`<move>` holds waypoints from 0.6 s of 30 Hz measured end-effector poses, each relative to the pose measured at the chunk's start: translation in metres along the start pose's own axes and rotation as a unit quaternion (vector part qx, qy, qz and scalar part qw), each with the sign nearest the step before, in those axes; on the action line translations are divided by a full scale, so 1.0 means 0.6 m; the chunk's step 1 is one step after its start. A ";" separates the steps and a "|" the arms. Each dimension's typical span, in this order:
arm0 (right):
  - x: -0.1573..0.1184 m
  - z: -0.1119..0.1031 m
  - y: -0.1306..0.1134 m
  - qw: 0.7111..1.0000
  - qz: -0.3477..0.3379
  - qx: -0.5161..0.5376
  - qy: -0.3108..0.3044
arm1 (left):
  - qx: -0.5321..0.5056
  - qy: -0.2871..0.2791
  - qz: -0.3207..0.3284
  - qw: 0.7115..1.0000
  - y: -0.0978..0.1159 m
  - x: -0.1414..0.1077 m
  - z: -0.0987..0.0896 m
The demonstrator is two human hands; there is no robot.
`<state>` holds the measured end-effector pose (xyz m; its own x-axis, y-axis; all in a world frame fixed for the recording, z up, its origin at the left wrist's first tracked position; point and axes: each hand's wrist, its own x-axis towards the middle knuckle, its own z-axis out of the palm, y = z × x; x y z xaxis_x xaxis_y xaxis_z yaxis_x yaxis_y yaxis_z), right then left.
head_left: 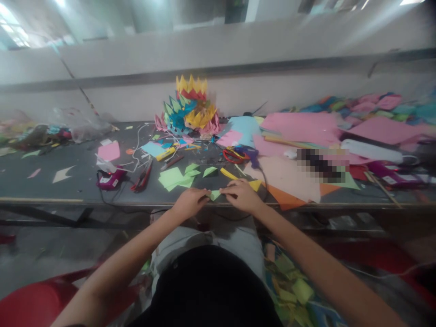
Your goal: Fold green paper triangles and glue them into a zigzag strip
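Between my two hands, at the table's front edge, is a small folded piece of green paper (214, 195). My left hand (191, 201) pinches its left side with the fingertips. On the other side, the fingers of my right hand (242, 195) are closed on its right corner. Just beyond lie a stack of light green paper squares (173, 177) and a folded green triangle (210, 171). Yellow paper strips (230, 174) rest beyond my right hand. Fine creases in the held paper are too small to make out.
Folded-paper crowns (194, 111) stand at the back. Red-handled scissors (235, 156), a glue gun (251, 154), pliers (142, 177) and a purple device with a cord (111, 178) lie around. Large pink sheets (299, 127) cover the right side. A red stool (32, 302) is at lower left.
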<state>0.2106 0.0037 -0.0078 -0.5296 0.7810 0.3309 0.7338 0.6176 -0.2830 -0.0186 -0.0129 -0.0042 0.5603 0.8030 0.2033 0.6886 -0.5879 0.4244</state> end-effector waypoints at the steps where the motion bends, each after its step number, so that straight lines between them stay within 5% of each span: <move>1: 0.004 -0.001 -0.004 1.000 0.000 0.003 0.001 | -0.010 0.011 -0.014 1.000 -0.001 0.004 0.003; 6: 0.019 0.004 -0.017 0.997 -0.058 0.049 -0.022 | -0.073 0.062 0.011 0.995 -0.006 0.009 0.016; 10: 0.020 0.016 -0.013 0.994 -0.039 0.100 -0.017 | -0.085 0.103 0.034 0.991 -0.002 0.005 0.024; 18: 0.027 0.020 -0.020 0.993 0.025 0.116 -0.025 | -0.024 0.191 -0.067 0.979 0.015 0.004 0.038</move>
<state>0.1879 0.0101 -0.0100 -0.5190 0.8116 0.2683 0.6453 0.5778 -0.4998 -0.0003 -0.0185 -0.0198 0.2472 0.8555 0.4549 0.7168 -0.4774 0.5082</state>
